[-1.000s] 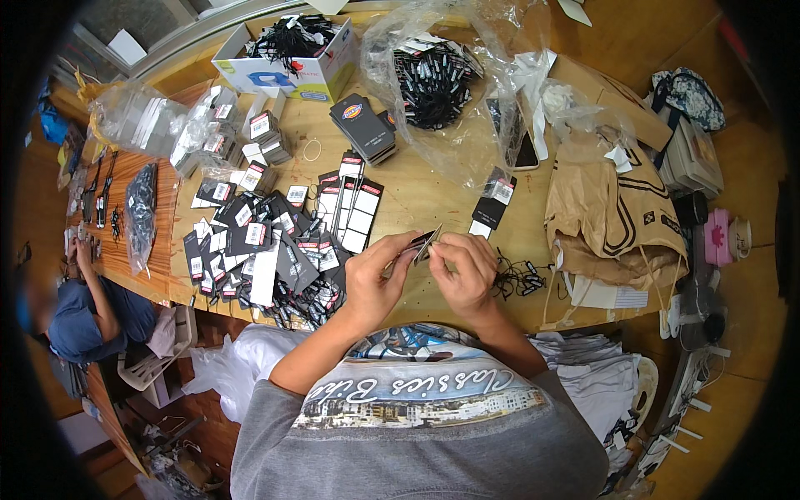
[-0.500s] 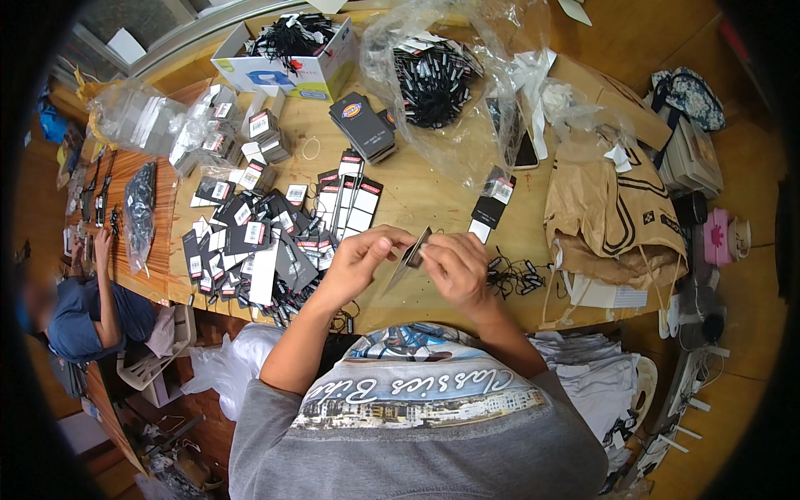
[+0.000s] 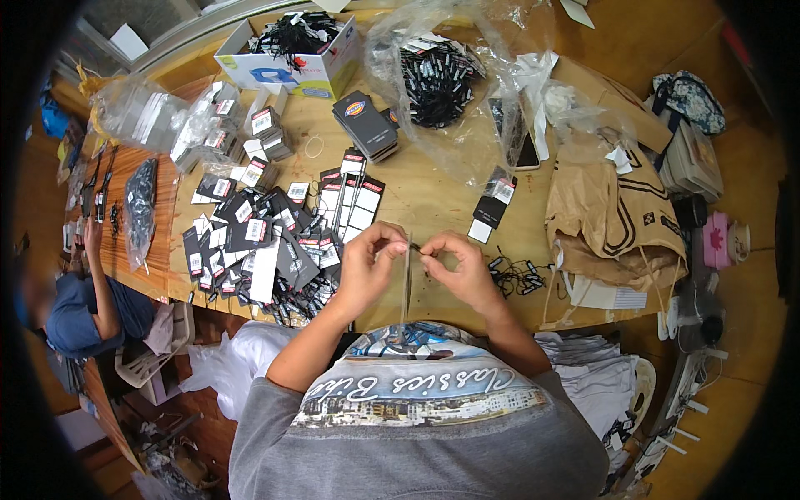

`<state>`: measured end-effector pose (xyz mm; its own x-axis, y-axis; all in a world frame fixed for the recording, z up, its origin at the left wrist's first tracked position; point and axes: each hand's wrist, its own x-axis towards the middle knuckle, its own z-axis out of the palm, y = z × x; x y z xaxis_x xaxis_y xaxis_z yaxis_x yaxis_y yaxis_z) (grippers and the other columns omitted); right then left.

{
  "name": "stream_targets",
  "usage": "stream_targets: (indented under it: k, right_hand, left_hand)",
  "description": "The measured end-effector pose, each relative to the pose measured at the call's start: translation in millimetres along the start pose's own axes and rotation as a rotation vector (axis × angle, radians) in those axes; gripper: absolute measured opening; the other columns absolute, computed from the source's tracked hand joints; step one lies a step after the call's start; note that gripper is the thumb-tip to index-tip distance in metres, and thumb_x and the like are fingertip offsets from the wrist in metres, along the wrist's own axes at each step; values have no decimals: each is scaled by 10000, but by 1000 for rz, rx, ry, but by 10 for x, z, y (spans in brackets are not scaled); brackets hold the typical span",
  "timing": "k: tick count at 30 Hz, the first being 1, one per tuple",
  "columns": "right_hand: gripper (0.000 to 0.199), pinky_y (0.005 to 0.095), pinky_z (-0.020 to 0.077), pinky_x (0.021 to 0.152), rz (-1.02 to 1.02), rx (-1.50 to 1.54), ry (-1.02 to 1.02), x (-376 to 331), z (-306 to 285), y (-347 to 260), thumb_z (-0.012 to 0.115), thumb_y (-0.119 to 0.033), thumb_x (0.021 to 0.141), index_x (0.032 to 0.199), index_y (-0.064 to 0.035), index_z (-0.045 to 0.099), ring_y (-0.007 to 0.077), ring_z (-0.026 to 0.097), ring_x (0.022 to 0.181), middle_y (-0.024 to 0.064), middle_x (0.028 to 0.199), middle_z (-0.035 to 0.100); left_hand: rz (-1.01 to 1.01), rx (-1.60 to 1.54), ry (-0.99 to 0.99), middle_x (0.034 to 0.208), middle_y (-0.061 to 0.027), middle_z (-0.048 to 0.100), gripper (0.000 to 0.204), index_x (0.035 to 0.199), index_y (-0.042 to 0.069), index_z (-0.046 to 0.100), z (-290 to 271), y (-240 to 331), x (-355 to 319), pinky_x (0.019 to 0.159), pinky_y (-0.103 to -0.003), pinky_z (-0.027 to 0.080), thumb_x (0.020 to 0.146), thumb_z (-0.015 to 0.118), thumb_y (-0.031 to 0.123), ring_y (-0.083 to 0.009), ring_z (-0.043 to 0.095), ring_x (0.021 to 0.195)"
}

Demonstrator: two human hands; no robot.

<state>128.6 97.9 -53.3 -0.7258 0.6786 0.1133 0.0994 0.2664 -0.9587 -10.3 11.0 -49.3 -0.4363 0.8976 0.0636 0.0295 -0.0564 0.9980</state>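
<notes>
Near the table's front edge my left hand [image 3: 373,262] pinches thin hang tags [image 3: 407,287], seen edge-on and upright between my hands. At their upper end my right hand [image 3: 460,268] has thumb and forefinger pressed together on a small dark piece, which looks like a tag string [image 3: 417,247]. How the string meets the tags is too small to tell. To the left spreads a loose pile of black and white hang tags [image 3: 258,233] with strings. A black tag with a white label [image 3: 495,202] lies beyond my right hand, and a few loose black strings [image 3: 518,275] lie beside it.
At the back are a white box [image 3: 325,75] of black strings and a clear plastic bag [image 3: 387,79] around more strings. Stacked black tags [image 3: 365,125] stand mid-table. A brown paper bag [image 3: 612,200] sits right. Another person [image 3: 92,308] works at far left.
The hang tags have turned from a slant to upright, edge-on. My right hand has shifted slightly right, its fingers now pinching the dark piece at the tags' top.
</notes>
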Motion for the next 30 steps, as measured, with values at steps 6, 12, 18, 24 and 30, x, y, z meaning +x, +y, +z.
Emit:
stream_targets:
  k: [6,12,18,24,30]
  right_hand:
    - [123,188,407,605,267,350,-100,-115,-191,113,564,-33,757,872,12,571,59,489,623,-3,738,566]
    - [151,206,390,516,97,-36,-217,-71,-168,-220,578,-34,743,893,-22,565,66,482,573,50,701,557]
    - [104,286,416,516,-257,-172,-128,-2,-185,-219,579,-33,716,818,-39,559,203,541,586,77,701,558]
    - [102,286,420,546,-263,-202,-273,3,-326,-227,586,-34,701,800,-22,561,224,559,643,92,722,565]
    - [137,235,454,589,25,26,-89,-54,-324,-152,562,34,723,859,11,561,139,579,659,89,777,607]
  left_hand:
    - [61,281,-1,706,-73,525,30,750,-23,489,-120,156,-19,555,-233,400,756,518,-27,-118,493,609]
    - [140,334,-180,661,-101,487,55,737,-18,497,54,203,-43,514,-265,385,730,551,-6,-199,484,570]
    - [-95,196,-232,691,-64,518,48,745,-21,491,70,170,-85,528,-225,387,782,509,3,-104,473,568]
    - [-149,-308,-184,857,-117,540,83,833,9,452,-49,51,-27,703,-250,415,842,467,90,-136,511,764]
    - [-228,-811,-67,722,-75,529,128,820,48,424,18,152,11,669,-292,431,844,485,158,-152,509,630]
